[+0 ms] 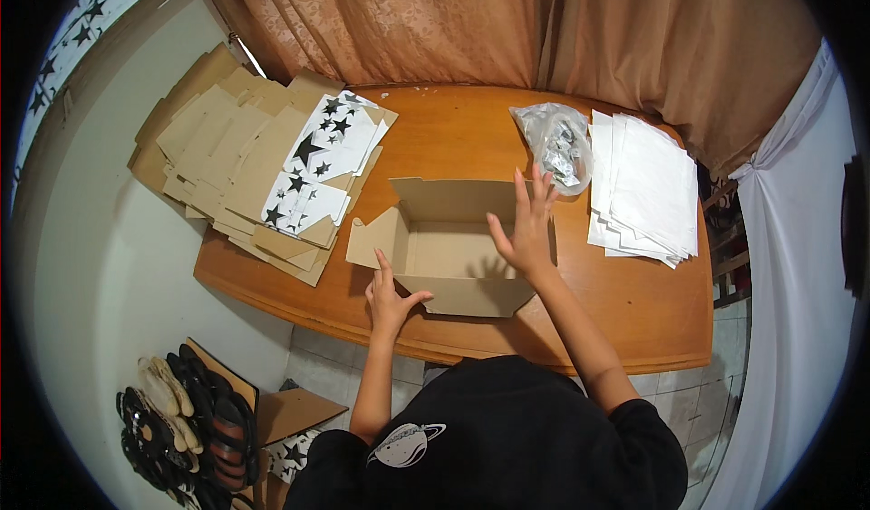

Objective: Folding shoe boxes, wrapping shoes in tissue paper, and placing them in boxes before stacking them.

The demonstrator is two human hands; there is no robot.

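An open brown cardboard box (458, 297) sits on the wooden table right in front of me, its walls raised and a flap (379, 238) sticking out at its left end. Its inside holds nothing but a shadow of my hand. My left hand (391, 306) is at the box's near left corner, fingers apart, thumb along the front wall. Over the box's right part, my right hand (526, 229) is raised with its fingers spread, holding nothing. Whether it touches the right wall I cannot tell.
Flattened cardboard pieces (213, 147) are stacked at the table's left, a star-printed white sheet (317, 161) on top. A clear plastic bag (557, 143) of small packets and a pile of white paper sheets (645, 188) lie at the right. Shoes (186, 419) stand at lower left.
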